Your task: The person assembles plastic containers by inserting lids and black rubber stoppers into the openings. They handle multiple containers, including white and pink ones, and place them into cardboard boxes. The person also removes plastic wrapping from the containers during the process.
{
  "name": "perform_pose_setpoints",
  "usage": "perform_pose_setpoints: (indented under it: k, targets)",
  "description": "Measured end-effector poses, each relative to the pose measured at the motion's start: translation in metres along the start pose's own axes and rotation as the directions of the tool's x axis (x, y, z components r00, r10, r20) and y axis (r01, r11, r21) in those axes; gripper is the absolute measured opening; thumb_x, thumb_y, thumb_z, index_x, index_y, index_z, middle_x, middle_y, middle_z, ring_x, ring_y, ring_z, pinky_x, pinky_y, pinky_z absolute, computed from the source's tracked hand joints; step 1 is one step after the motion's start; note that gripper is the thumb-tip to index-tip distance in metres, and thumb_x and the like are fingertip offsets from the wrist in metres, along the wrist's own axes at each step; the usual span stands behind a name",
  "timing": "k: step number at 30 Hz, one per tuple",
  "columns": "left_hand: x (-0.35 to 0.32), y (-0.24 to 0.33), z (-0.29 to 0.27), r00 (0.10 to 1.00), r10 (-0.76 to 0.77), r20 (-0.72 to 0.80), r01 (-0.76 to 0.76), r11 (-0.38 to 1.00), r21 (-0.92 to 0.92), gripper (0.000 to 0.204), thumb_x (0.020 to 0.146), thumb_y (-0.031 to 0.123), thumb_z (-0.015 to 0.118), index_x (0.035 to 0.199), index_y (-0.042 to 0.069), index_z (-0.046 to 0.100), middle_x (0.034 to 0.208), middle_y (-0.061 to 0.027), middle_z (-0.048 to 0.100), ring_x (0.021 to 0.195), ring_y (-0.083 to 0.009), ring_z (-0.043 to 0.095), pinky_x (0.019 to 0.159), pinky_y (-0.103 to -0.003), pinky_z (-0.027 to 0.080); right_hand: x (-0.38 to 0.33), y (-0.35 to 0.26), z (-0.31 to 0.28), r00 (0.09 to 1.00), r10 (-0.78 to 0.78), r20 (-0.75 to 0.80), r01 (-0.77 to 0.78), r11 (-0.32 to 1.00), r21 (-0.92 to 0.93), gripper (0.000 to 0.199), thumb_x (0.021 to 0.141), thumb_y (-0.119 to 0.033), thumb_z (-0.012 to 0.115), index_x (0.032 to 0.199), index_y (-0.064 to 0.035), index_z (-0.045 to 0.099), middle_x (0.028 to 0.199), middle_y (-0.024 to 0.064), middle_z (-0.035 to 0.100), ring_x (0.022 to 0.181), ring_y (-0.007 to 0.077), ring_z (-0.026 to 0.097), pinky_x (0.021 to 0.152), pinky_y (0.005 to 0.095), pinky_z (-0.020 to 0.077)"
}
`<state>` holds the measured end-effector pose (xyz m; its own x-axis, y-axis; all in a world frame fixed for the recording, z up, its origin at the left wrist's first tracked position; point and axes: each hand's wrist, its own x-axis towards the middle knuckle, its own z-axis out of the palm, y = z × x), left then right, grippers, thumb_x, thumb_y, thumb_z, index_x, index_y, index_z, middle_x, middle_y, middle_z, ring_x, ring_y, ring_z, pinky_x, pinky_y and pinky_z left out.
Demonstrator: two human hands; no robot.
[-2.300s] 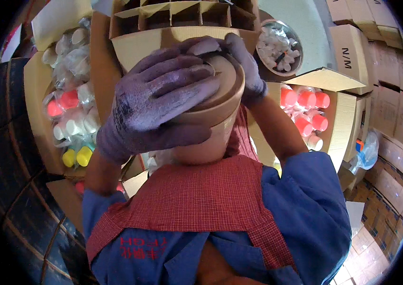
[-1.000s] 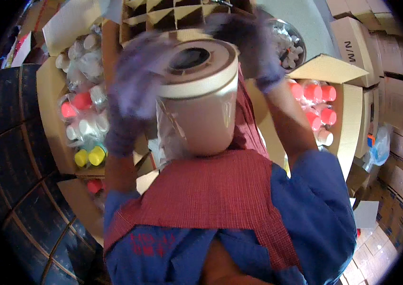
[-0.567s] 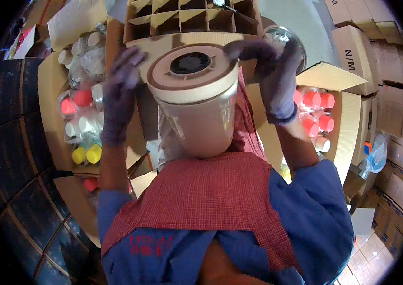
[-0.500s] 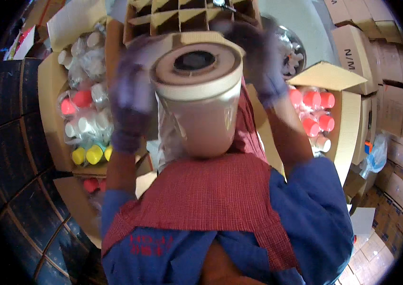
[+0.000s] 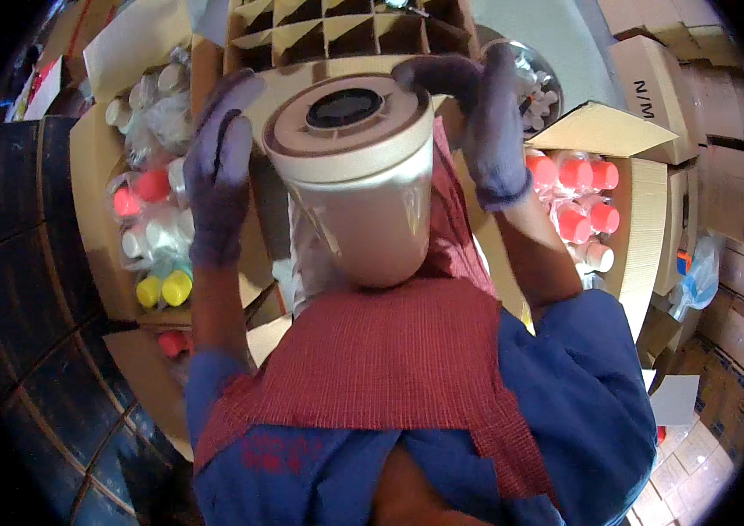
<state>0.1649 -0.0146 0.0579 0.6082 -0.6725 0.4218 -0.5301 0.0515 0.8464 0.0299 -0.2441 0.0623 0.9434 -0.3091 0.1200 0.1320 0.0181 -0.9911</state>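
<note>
A glossy cream tapered container [image 5: 372,210] is in front of my apron. Its wide rim faces up, with a grey-brown disc and a round black centre on top. My left hand [image 5: 219,171], in a purple-grey glove, is beside it on the left with fingers apart and a gap between. On the other side, my gloved right hand [image 5: 488,127] spreads its thumb and fingers. The thumb side reaches the rim and seems to touch it. What supports the container from below is hidden.
An open carton [image 5: 92,219] on the left holds bagged bottles with red, white and yellow caps. Another carton [image 5: 639,237] on the right holds red-capped bottles. Ahead are a divided carton [image 5: 350,39] and a metal bowl [image 5: 556,74] of small pale parts.
The container has shifted slightly left and tilted. Both hands, blurred before, show sharply now; my right hand's fingers have spread beside the rim.
</note>
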Motion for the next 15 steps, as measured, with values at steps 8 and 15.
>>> perform_pose_setpoints:
  k: [8,15]
  targets:
    - [-0.004,0.017,-0.003,0.994,-0.049,0.103,0.051,0.999,-0.017,0.039,0.096,0.030,0.043,0.111,0.000,0.065,0.125,-0.0165,0.058,0.120,-0.0299,0.053,0.104,-0.039,0.038,-0.009,-0.004,0.009,0.994,-0.105,-0.038,0.105,0.994,0.000,0.057,0.102,-0.041,0.031,0.107,0.0069,0.062,0.099,0.0183,0.069,0.094,0.0248,0.066,0.093,0.0341,0.0468]
    - [-0.001,0.035,0.012,0.924,0.279,0.262,-0.339,0.914,0.222,0.033,0.073,0.015,0.070,0.105,0.009,0.069,0.112,-0.0109,0.065,0.114,-0.0298,0.056,0.102,-0.044,0.040,-0.020,-0.003,0.004,0.984,-0.159,0.084,0.171,0.970,-0.170,0.054,0.105,-0.034,0.022,0.111,0.0058,0.059,0.105,0.0170,0.068,0.098,0.0263,0.065,0.093,0.0338,0.0477]
